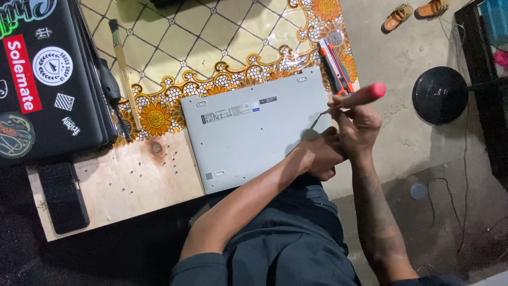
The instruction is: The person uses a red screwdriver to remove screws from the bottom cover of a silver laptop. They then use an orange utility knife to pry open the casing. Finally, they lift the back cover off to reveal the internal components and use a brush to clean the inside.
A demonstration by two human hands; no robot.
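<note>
Head view: screwdriver at an upturned grey laptop.
Right hand (360, 124) grips the red-handled screwdriver (355, 99), tip at the laptop (248, 132) right edge on the worktop (132, 180); left hand (320, 156) presses the laptop, fingers curled.

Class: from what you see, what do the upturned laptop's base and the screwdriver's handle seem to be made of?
Laptop base: probably matte silver-grey plastic or painted metal; smooth and even, dull sheen, look leaves it open. Screwdriver handle, in the right hand: likely plastic or rubber, uniform red-pink colour.
</note>
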